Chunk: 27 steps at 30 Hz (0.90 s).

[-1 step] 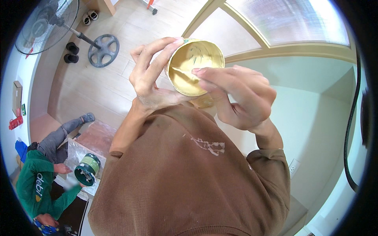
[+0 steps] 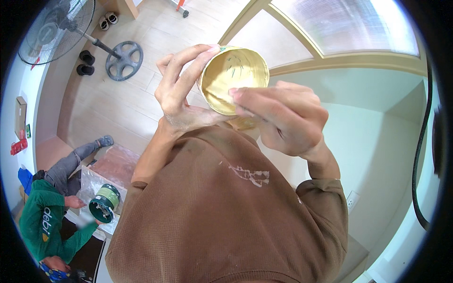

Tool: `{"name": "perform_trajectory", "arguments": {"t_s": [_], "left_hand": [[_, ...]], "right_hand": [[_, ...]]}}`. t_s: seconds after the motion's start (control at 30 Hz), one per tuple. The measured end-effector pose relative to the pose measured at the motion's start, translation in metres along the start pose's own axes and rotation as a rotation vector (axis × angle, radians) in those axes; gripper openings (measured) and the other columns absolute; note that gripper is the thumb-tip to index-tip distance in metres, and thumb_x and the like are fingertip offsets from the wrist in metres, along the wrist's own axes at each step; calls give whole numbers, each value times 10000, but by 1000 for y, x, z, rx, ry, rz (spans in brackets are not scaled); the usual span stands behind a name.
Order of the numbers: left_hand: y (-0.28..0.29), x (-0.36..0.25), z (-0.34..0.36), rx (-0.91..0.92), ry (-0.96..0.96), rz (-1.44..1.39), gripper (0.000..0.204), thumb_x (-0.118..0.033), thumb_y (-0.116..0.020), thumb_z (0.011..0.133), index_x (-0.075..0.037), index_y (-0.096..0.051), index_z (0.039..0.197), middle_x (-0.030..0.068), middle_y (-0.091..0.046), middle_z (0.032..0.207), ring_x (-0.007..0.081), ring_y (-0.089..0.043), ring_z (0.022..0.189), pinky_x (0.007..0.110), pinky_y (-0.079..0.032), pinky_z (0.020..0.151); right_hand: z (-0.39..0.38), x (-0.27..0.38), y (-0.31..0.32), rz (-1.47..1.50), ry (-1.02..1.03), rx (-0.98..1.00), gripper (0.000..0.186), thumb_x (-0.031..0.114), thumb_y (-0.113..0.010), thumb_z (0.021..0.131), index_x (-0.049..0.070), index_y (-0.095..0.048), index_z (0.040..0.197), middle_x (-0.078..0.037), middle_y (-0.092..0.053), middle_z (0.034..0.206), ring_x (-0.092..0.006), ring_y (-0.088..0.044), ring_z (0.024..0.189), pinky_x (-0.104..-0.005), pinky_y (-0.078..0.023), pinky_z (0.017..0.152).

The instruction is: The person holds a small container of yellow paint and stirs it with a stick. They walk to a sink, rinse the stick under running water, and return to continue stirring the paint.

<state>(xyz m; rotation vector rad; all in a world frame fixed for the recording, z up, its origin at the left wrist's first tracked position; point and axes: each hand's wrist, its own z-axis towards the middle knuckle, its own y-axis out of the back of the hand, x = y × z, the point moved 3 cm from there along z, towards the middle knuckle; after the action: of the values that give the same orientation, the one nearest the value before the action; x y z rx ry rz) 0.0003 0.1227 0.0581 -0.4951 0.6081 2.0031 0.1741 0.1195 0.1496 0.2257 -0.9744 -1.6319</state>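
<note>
My left hand (image 2: 181, 89) is wrapped around a round can (image 2: 238, 66) with a cream-yellow coated inside and thin dark marks on its bottom. Its open top faces the camera, tilted upward at chest height. The fingers of my right hand (image 2: 288, 118) are closed at the can's near right rim, fingertips inside it, pinching a thin pale implement, which is blurred and largely hidden behind them. My brown shirt (image 2: 226, 203) fills the lower middle of the view.
At lower left, a person in green (image 2: 42, 212) sits holding a dark green container (image 2: 104, 203) over plastic sheeting. A standing fan (image 2: 52, 33), dark footwear (image 2: 85, 70) and a white counter (image 2: 26, 113) lie left. A cream-framed glazed panel (image 2: 321, 59) and black cable (image 2: 417, 165) are right.
My right hand has shifted a little downward at the can and its fingers look more blurred. My left hand and the can have barely moved.
</note>
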Motion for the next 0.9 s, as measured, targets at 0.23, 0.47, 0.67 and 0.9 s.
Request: {"name": "perform_trajectory", "arguments": {"t_s": [0.23, 0.47, 0.67, 0.9], "left_hand": [[-4, 9, 1, -21, -29, -15, 879, -429, -977, 489, -3, -719, 1214, 141, -748, 1175, 225, -710, 1035, 328, -419, 886], [-7, 11, -2, -16, -28, -55, 876, -412, -979, 484, -12, -724, 1221, 143, -748, 1176, 214, -708, 1036, 325, -417, 891], [-9, 8, 2, -12, -7, -78, 871, -411, -978, 485, -20, -726, 1222, 142, -749, 1175, 209, -713, 1020, 323, -416, 893], [-9, 11, 16, -30, -9, -51, 867, -409, -977, 489, -5, -726, 1214, 147, -752, 1166, 216, -715, 1034, 329, -415, 882]], "right_hand": [[3, -7, 33, -55, -15, 178, 258, 21, -796, 675, 23, -742, 927, -63, -744, 815, -147, -582, 513, -276, -462, 480], [-1, -3, 25, -37, -97, 128, 231, -6, -829, 721, 20, -732, 929, -61, -741, 805, -139, -566, 500, -265, -453, 464], [3, -11, 19, -52, 6, 99, 263, -23, -819, 694, 23, -742, 942, -50, -732, 788, -131, -552, 491, -271, -436, 448], [17, -17, 37, -84, -24, 116, 226, -11, -830, 691, 20, -743, 898, -56, -721, 750, -143, -571, 499, -261, -427, 446]]}}
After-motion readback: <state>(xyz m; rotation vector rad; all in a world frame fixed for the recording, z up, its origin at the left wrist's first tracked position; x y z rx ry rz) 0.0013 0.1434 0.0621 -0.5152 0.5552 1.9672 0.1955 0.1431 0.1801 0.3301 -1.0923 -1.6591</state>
